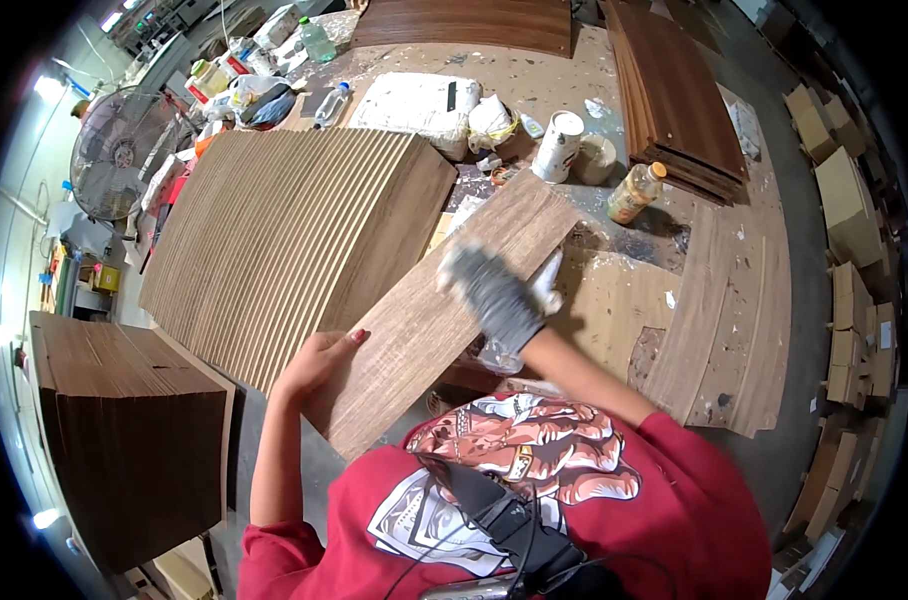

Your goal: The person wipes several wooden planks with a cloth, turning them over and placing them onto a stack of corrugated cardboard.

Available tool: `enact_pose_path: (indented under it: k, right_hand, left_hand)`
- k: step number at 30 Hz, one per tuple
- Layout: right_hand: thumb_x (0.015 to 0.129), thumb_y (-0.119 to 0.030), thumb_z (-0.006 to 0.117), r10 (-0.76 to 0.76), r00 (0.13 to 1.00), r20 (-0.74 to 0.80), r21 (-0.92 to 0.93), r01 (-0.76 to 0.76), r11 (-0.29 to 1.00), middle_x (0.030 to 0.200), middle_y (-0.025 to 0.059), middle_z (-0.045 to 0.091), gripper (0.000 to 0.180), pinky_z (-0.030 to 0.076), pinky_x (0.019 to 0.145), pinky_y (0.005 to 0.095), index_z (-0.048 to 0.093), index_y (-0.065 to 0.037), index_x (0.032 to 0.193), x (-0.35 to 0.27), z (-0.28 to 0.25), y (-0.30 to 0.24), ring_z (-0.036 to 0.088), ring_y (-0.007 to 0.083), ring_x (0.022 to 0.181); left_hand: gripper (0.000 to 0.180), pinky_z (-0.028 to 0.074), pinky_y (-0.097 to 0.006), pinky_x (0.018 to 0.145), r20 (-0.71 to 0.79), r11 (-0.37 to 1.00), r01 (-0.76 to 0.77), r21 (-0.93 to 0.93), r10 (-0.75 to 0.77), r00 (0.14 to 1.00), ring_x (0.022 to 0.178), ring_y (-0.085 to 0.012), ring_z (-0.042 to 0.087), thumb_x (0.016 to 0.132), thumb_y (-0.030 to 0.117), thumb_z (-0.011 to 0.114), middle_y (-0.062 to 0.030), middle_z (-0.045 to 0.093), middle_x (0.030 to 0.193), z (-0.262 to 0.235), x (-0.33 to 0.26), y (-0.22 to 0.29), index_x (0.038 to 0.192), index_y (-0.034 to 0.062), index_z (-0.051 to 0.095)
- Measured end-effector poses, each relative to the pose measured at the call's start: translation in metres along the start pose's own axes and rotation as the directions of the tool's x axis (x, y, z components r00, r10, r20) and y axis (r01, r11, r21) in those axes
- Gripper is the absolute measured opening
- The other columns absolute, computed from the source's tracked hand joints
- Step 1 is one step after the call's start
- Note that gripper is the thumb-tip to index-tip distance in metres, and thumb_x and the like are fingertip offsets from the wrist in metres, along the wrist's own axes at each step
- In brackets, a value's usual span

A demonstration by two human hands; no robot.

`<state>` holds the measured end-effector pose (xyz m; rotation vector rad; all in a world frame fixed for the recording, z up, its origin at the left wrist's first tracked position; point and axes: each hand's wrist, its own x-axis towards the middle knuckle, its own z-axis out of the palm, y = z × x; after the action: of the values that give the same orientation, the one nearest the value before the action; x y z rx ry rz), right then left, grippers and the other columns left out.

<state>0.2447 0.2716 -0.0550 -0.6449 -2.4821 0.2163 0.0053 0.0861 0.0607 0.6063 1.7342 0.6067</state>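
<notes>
A long wood-grain board (404, 350) lies slanted in front of me, its far end reaching toward the bottles and tubs on the bench. My left hand (319, 362), bare, grips its near left edge with the thumb on top; the other fingers are mostly hidden. On the board's upper face rests my right hand (489, 290) in a grey glove. Motion smears its fingers, and a whitish patch at their tips could be cloth or part of the glove. To the left, a fanned stack of similar boards (284, 220) leans in overlapping rows.
Beyond the board stand a white tub (558, 145), a bottle with an orange cap (636, 192) and a white wrapped bundle (414, 105). Dark brown panels (674, 90) are stacked at the far right. A tall board pile (134, 420) stands left, below a fan (124, 150). Cartons (849, 320) line the right.
</notes>
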Motion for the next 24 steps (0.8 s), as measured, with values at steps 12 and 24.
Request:
enact_pose_path:
  k: [12, 24]
  right_hand:
    - [0.095, -0.002, 0.043, 0.512, 0.858, 0.033, 0.827, -0.311, 0.468, 0.097, 0.0020, 0.063, 0.025, 0.049, 0.059, 0.0213, 0.059, -0.005, 0.115, -0.009, -0.061, 0.146, 0.054, 0.0085, 0.067]
    - [0.098, -0.010, 0.051, 0.869, 0.479, -0.121, 0.937, -0.234, 0.259, 0.121, 0.0069, 0.063, 0.032, 0.043, 0.100, 0.0278, 0.057, 0.001, 0.128, -0.062, -0.134, 0.040, 0.057, 0.0147, 0.108]
  left_hand:
    - [0.029, 0.047, -0.028, 0.059, -0.067, 0.970, -0.244, -0.022, 0.242, 0.968, 0.068, -0.0059, 0.055, 0.090, 0.026, 0.069, -0.0009, 0.062, 0.070, 0.018, -0.050, 0.009, 0.092, -0.0038, 0.067]
    - [0.071, 0.044, -0.035, 0.103, 0.170, 0.333, -0.626, 0.705, 0.777, 0.606, 0.121, -0.0320, 0.057, 0.072, -0.008, 0.060, -0.0216, 0.054, 0.133, 0.080, -0.074, -0.041, 0.140, 0.0072, 0.047]
